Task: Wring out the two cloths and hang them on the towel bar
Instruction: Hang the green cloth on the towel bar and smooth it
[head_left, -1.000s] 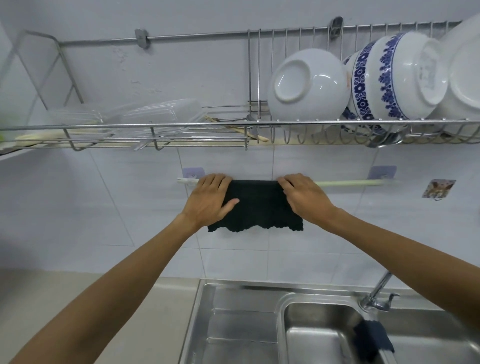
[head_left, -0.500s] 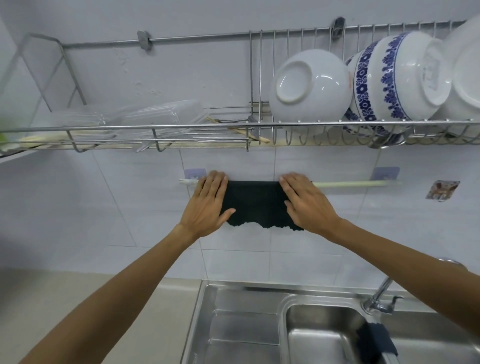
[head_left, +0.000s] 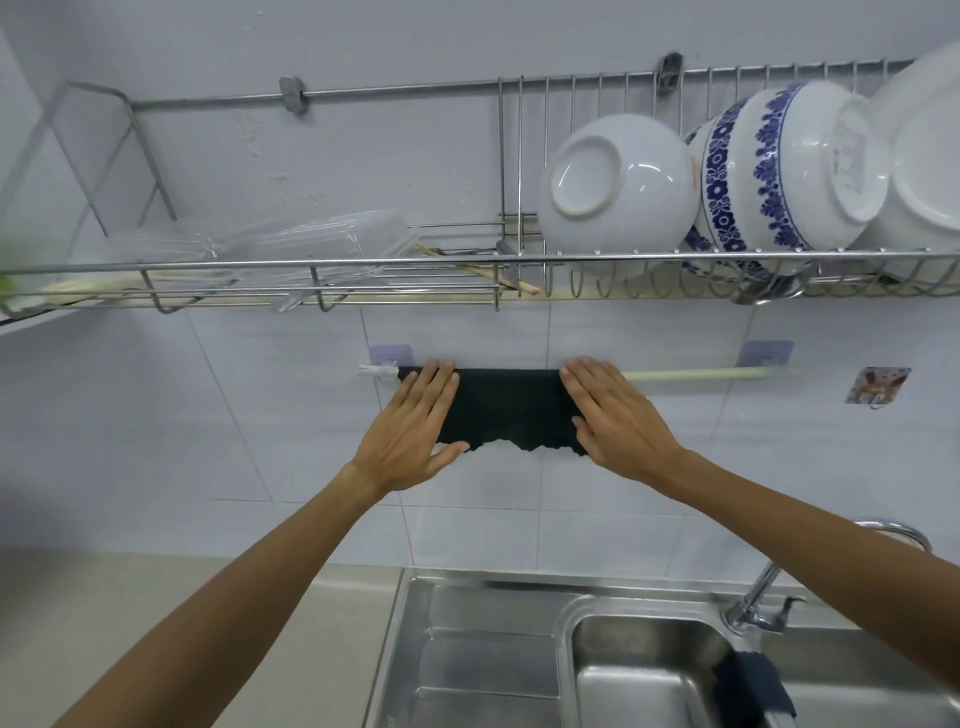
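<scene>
A dark cloth hangs folded over the pale towel bar on the tiled wall. My left hand lies flat on the cloth's left edge, fingers straight and pointing up. My right hand lies flat on its right edge in the same way. Neither hand grips it. A second dark cloth is draped over the divider of the sink at the lower right, below the tap.
A wire dish rack runs along the wall just above the bar, with clear containers on the left and bowls on the right. A tap stands at the sink's back right. The right half of the bar is bare.
Both hands have gone from curled over the cloth's top edge to lying flat on its sides. The cloth is spread a little wider along the bar.
</scene>
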